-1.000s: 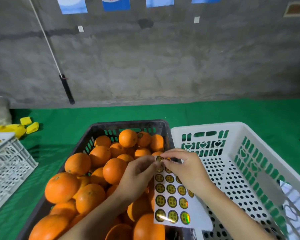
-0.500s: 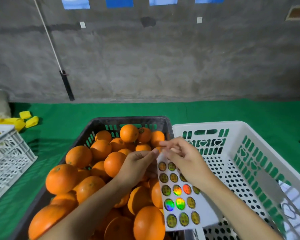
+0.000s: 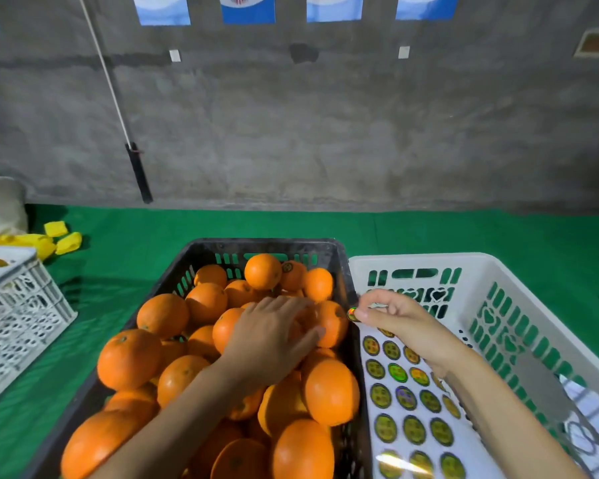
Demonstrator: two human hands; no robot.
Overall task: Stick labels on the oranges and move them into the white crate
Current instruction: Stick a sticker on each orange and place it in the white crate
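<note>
A black crate [image 3: 267, 244] in front of me is piled with several oranges [image 3: 128, 357]. My left hand [image 3: 270, 340] reaches over the pile, its fingers lying on an orange [image 3: 336, 323] near the crate's right wall. My right hand [image 3: 398, 318] pinches one round shiny label [image 3: 352, 313] between thumb and fingertip, just right of that orange. A white label sheet [image 3: 412, 413] with several round stickers lies below my right wrist over the white crate [image 3: 429, 261], which stands to the right against the black crate. One orange [image 3: 291, 273] at the back bears a label.
A second white crate [image 3: 18, 305] stands at the left edge, with yellow pieces [image 3: 61, 236] and a pale sack [image 3: 0, 209] behind it. A black-handled stick [image 3: 139, 174] leans on the grey wall. Green cloth [image 3: 464, 233] covers the surface.
My right hand has peeled a label off the sheet and now holds it apart. My left hand let go of the sheet and moved onto the oranges. The sheet shifted right over the white crate.
</note>
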